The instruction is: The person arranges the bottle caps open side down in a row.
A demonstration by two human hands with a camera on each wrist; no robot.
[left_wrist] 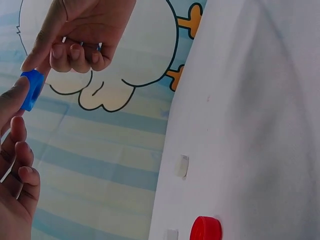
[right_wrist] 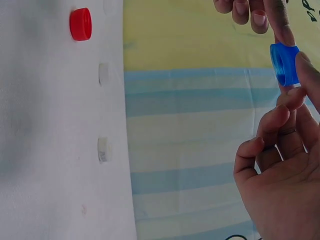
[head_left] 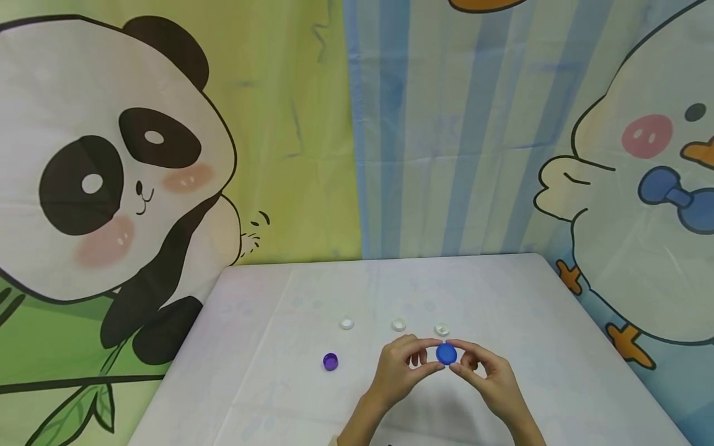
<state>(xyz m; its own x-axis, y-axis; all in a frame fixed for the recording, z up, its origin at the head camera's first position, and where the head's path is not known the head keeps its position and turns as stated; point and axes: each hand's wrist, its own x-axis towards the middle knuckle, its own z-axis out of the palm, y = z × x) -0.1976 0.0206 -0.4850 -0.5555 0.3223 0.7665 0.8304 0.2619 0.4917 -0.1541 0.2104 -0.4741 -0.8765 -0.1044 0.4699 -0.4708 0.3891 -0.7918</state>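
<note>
Blue cap [head_left: 446, 354] is held up above the white-covered counter [head_left: 290, 396], between the left hand [head_left: 393, 367] and the right hand [head_left: 496, 375] — each pinches it at the edge with thumb and forefinger. The head view shows it as a round disc; the right wrist view adds its hollow side. On the counter, one pale cap [head_left: 442, 329] lies just beyond the blue cap, two more pale caps [head_left: 398, 324] [head_left: 347, 323] beyond and left of it, and a purple cap [head_left: 331, 362] well to its left — only the wrist views reveal a red cap [right_wrist: 80, 24].
</note>
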